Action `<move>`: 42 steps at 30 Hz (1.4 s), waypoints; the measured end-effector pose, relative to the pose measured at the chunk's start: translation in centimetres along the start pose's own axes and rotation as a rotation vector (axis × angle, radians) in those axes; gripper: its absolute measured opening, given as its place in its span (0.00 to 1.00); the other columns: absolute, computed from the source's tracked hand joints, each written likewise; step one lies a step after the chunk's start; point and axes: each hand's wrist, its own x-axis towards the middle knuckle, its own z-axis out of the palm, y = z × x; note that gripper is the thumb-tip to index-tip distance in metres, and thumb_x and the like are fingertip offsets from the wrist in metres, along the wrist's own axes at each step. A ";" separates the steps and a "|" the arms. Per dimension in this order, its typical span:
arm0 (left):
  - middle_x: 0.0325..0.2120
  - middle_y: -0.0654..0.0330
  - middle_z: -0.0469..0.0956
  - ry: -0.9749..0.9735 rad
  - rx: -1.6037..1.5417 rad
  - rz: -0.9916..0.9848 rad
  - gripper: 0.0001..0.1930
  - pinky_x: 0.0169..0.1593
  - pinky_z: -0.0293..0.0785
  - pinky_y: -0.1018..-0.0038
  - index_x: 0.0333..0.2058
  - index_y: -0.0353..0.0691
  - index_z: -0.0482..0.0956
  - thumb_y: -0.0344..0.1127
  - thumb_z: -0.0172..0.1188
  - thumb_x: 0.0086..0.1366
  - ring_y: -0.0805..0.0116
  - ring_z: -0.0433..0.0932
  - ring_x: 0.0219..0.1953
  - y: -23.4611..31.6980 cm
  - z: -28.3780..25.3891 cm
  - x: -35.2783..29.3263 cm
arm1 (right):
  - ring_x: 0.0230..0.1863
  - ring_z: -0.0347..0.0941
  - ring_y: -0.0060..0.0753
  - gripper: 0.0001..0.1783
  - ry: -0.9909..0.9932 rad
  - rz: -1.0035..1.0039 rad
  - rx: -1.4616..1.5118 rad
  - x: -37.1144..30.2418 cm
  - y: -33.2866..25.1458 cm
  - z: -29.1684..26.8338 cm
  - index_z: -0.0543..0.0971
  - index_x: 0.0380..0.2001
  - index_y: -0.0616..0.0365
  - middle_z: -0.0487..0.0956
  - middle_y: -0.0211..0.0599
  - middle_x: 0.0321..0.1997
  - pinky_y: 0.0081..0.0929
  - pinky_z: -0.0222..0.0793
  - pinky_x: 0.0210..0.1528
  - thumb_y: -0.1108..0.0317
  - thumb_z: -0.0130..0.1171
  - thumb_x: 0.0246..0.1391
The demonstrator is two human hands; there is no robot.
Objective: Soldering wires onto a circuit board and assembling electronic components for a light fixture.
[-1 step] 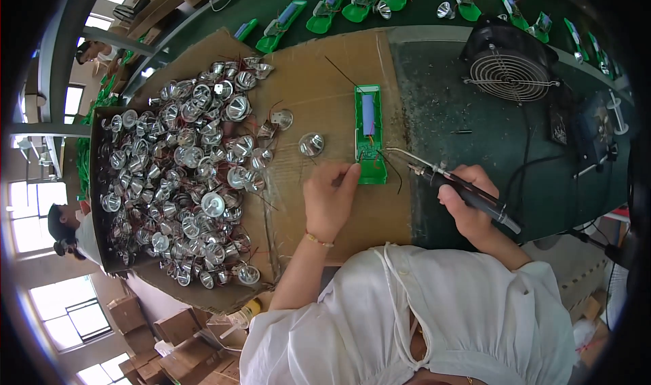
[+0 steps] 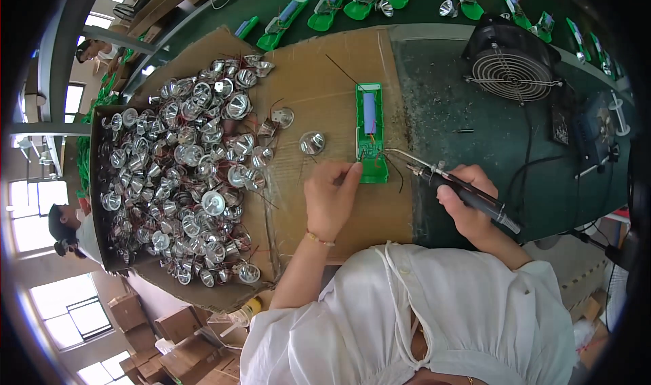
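Note:
A green plastic housing (image 2: 372,175) lies on the cardboard in front of me, holding a blue cylindrical battery (image 2: 369,112) and a small green circuit board (image 2: 369,153) with thin wires. My left hand (image 2: 332,190) is closed in a pinch at the left edge of the board; what its fingertips hold is too small to make out. My right hand (image 2: 468,198) grips a black soldering iron (image 2: 468,194) with a thin bent metal tube. Its tip end reaches the right side of the board. A silver reflector cup (image 2: 312,143) lies left of the housing.
A cardboard box (image 2: 112,259) heaped with reflector cups (image 2: 193,154) stands on the left. A black fan (image 2: 513,73) with a wire guard and a blue soldering unit (image 2: 597,134) occupy the right. Several green housings (image 2: 330,7) line the back. Other people (image 2: 64,222) sit beyond the box.
The tip end of the soldering iron has shifted very slightly left against the board. Both hands otherwise hold nearly the same position.

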 end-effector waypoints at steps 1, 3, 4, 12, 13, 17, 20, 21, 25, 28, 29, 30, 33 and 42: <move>0.21 0.54 0.74 -0.003 0.004 -0.008 0.07 0.28 0.69 0.71 0.25 0.35 0.79 0.34 0.61 0.55 0.61 0.74 0.23 0.4 0.0 0.0 | 0.22 0.70 0.19 0.11 -0.012 -0.021 -0.039 0.2 -0.1 0.1 0.73 0.29 0.64 0.76 0.34 0.22 0.16 0.65 0.25 0.70 0.62 0.46; 0.20 0.55 0.73 -0.059 -0.019 -0.037 0.08 0.28 0.69 0.71 0.24 0.35 0.78 0.34 0.61 0.55 0.61 0.74 0.23 1.5 0.0 0.0 | 0.22 0.70 0.18 0.11 -0.029 -0.036 -0.074 0.5 0.0 0.3 0.73 0.29 0.64 0.76 0.34 0.22 0.16 0.65 0.24 0.70 0.62 0.46; 0.20 0.55 0.73 -0.059 -0.016 -0.044 0.08 0.28 0.69 0.71 0.24 0.35 0.78 0.34 0.61 0.55 0.61 0.74 0.23 1.3 0.1 0.0 | 0.21 0.70 0.18 0.11 -0.024 -0.014 -0.075 0.6 0.1 0.4 0.73 0.29 0.64 0.76 0.34 0.22 0.17 0.64 0.24 0.69 0.62 0.46; 0.19 0.56 0.72 -0.033 -0.014 -0.002 0.09 0.28 0.66 0.68 0.22 0.35 0.77 0.34 0.61 0.55 0.61 0.70 0.24 0.6 0.2 -0.2 | 0.20 0.69 0.15 0.11 0.000 0.093 -0.033 0.4 0.9 1.0 0.73 0.28 0.64 0.76 0.32 0.20 0.16 0.64 0.22 0.68 0.62 0.47; 0.19 0.56 0.72 -0.035 -0.014 -0.006 0.09 0.28 0.66 0.68 0.22 0.35 0.77 0.34 0.61 0.55 0.61 0.70 0.24 0.5 0.2 -0.3 | 0.20 0.69 0.15 0.11 0.008 0.102 -0.025 0.4 0.8 1.0 0.73 0.28 0.64 0.76 0.32 0.20 0.16 0.64 0.22 0.68 0.62 0.47; 0.18 0.57 0.71 -0.043 0.029 0.029 0.09 0.27 0.64 0.67 0.21 0.35 0.76 0.34 0.60 0.55 0.60 0.69 0.23 0.7 0.2 -0.2 | 0.20 0.69 0.15 0.10 0.014 0.113 0.003 0.5 0.9 1.4 0.73 0.28 0.64 0.76 0.31 0.20 0.16 0.64 0.22 0.69 0.61 0.47; 0.18 0.57 0.71 -0.045 0.022 0.030 0.09 0.27 0.64 0.67 0.20 0.36 0.76 0.34 0.60 0.56 0.60 0.69 0.22 0.6 0.3 0.0 | 0.20 0.69 0.15 0.10 0.019 0.113 0.003 0.6 0.9 1.6 0.73 0.28 0.64 0.76 0.31 0.20 0.16 0.64 0.22 0.69 0.61 0.47; 0.17 0.57 0.71 -0.040 0.028 0.036 0.10 0.27 0.63 0.66 0.20 0.36 0.76 0.35 0.60 0.56 0.60 0.69 0.22 0.6 0.3 -0.1 | 0.20 0.69 0.15 0.10 0.016 0.115 0.004 0.6 0.9 1.6 0.73 0.28 0.64 0.76 0.31 0.20 0.16 0.64 0.22 0.69 0.61 0.47; 0.17 0.60 0.69 -0.030 0.058 0.092 0.08 0.26 0.61 0.76 0.23 0.33 0.77 0.32 0.60 0.57 0.72 0.65 0.20 0.1 0.3 0.0 | 0.20 0.68 0.15 0.10 0.017 0.145 -0.005 0.6 0.8 1.7 0.73 0.28 0.64 0.75 0.30 0.19 0.16 0.64 0.22 0.69 0.61 0.48; 0.16 0.60 0.69 -0.031 0.059 0.112 0.08 0.26 0.62 0.75 0.23 0.33 0.77 0.32 0.60 0.56 0.71 0.66 0.20 0.1 0.3 0.0 | 0.20 0.68 0.15 0.10 0.016 0.153 -0.004 0.5 0.7 1.7 0.73 0.28 0.64 0.75 0.29 0.19 0.15 0.64 0.23 0.68 0.61 0.48; 0.16 0.60 0.69 -0.033 0.058 0.114 0.08 0.26 0.62 0.75 0.22 0.33 0.77 0.32 0.60 0.56 0.71 0.66 0.21 0.1 0.3 0.0 | 0.20 0.68 0.14 0.10 0.019 0.149 -0.003 0.5 0.6 1.7 0.73 0.28 0.64 0.75 0.29 0.19 0.15 0.63 0.23 0.68 0.61 0.48; 0.16 0.60 0.69 -0.033 0.057 0.117 0.08 0.26 0.62 0.75 0.22 0.33 0.77 0.32 0.60 0.56 0.70 0.66 0.21 0.1 0.4 0.0 | 0.20 0.68 0.14 0.10 0.017 0.150 -0.003 0.5 0.6 1.7 0.73 0.28 0.64 0.75 0.29 0.19 0.15 0.63 0.23 0.68 0.61 0.48; 0.16 0.59 0.69 -0.018 0.059 0.136 0.08 0.26 0.62 0.74 0.22 0.34 0.77 0.32 0.60 0.56 0.69 0.66 0.21 0.1 0.5 0.0 | 0.20 0.67 0.14 0.10 0.019 0.143 -0.019 0.4 0.6 1.7 0.72 0.28 0.63 0.75 0.29 0.19 0.15 0.63 0.23 0.69 0.61 0.48; 0.17 0.62 0.70 -0.047 0.091 0.069 0.09 0.34 0.60 0.68 0.20 0.40 0.76 0.36 0.59 0.57 0.63 0.68 0.24 0.5 0.4 0.0 | 0.20 0.68 0.15 0.10 0.026 0.180 -0.004 0.2 0.5 1.6 0.71 0.28 0.64 0.75 0.31 0.20 0.16 0.64 0.23 0.69 0.60 0.49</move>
